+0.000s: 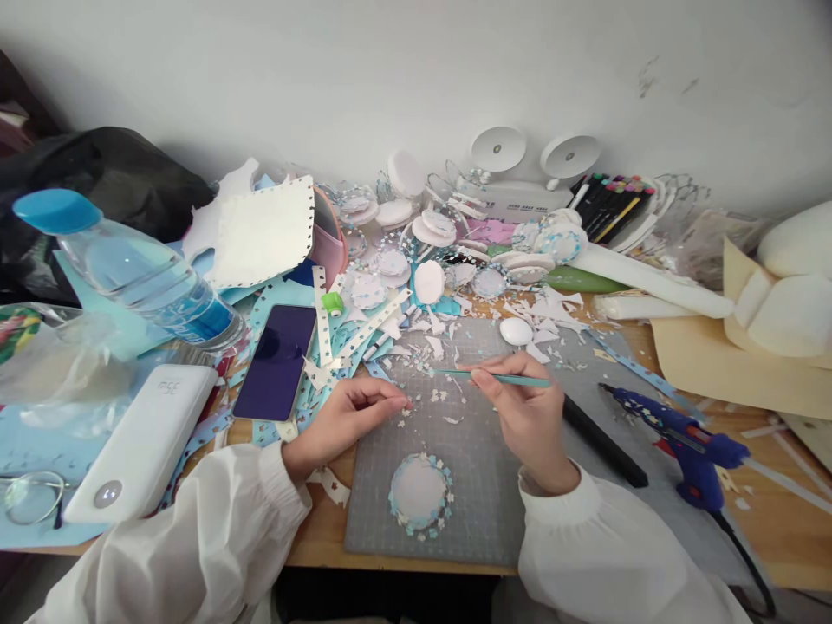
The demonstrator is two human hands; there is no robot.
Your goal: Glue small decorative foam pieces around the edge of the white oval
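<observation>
My right hand (526, 416) is closed round teal tweezers (507, 378), whose tips point left above small paper flowers and scraps on the grey cutting mat (481, 511). Over the mat's left edge, my left hand (354, 416) has its fingers curled and its thumb and index tip brought together; whatever lies between them is too small to name. Below, between the two hands, lies a white paper disc (419, 492) ringed with tiny blue and white flowers. A small white oval piece (516, 330) rests beyond the right hand.
A blue glue gun (682, 433) and black tool (604, 442) lie at right. At left are a phone (276, 362), power bank (143, 442) and tilted water bottle (136, 269). Decorated discs (432, 227), scraps and a pen holder (640, 225) crowd the back near the wall.
</observation>
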